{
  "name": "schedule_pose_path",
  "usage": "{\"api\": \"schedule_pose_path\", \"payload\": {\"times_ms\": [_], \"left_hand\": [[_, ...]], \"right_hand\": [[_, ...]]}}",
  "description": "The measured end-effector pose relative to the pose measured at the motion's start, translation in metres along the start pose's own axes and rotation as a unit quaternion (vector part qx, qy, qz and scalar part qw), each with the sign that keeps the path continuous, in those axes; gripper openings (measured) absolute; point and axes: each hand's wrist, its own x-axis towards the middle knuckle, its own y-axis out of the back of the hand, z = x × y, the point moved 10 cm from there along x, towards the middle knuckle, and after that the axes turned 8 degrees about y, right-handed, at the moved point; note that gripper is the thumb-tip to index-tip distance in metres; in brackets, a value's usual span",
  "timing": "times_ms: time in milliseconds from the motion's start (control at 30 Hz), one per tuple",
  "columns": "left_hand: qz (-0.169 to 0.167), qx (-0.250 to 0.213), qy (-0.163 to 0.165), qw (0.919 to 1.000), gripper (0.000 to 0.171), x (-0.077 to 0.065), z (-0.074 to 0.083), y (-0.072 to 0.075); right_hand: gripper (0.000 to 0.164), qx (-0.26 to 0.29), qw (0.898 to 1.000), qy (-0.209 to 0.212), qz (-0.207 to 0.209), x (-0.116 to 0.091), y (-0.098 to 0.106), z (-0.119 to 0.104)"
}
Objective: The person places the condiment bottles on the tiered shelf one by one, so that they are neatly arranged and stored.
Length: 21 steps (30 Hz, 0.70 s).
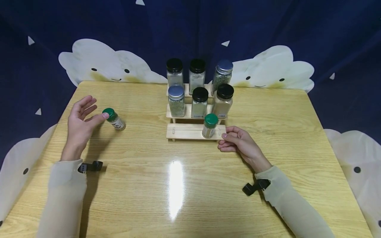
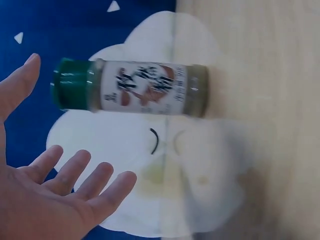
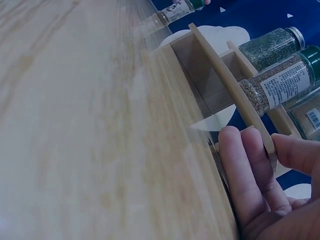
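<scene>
At the left of the table, a small spice jar (image 1: 118, 123) with a green cap and a printed label stands upright. My left hand (image 1: 81, 120) is beside it with fingers spread; the thumb tip overlaps the cap in the head view, while the left wrist view shows the fingers apart from the jar (image 2: 145, 87). My right hand (image 1: 239, 145) pinches the right end of the bottom shelf of a wooden spice rack (image 1: 186, 131) between thumb and fingers. Close to that hand, another green-capped jar (image 1: 209, 126) stands on this shelf.
The rack's upper two steps hold several taller glass jars, with black lids (image 1: 200, 95) or silver lids (image 1: 176, 92). Behind the wooden table (image 1: 134, 185) hangs a dark blue curtain (image 1: 190, 29) with white cloud shapes.
</scene>
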Motion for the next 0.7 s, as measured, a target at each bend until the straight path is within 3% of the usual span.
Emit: {"api": "schedule_pose_path", "payload": {"times_ms": [267, 467, 700], "left_hand": [[-0.044, 0.115, 0.03, 0.992, 0.082, 0.0, -0.021, -0.009], [-0.068, 0.112, 0.039, 0.9906, 0.073, -0.002, -0.028, -0.016], [-0.078, 0.151, 0.045, 0.9844, 0.05, -0.005, -0.034, -0.022]], "right_hand": [[0.019, 0.001, 1.0, -0.001, -0.003, 0.0, 0.0, 0.0], [0.019, 0.005, 1.0, -0.001, 0.0, 0.0, 0.001, 0.0], [0.019, 0.005, 1.0, -0.001, 0.0, 0.0, 0.0, 0.0]]}}
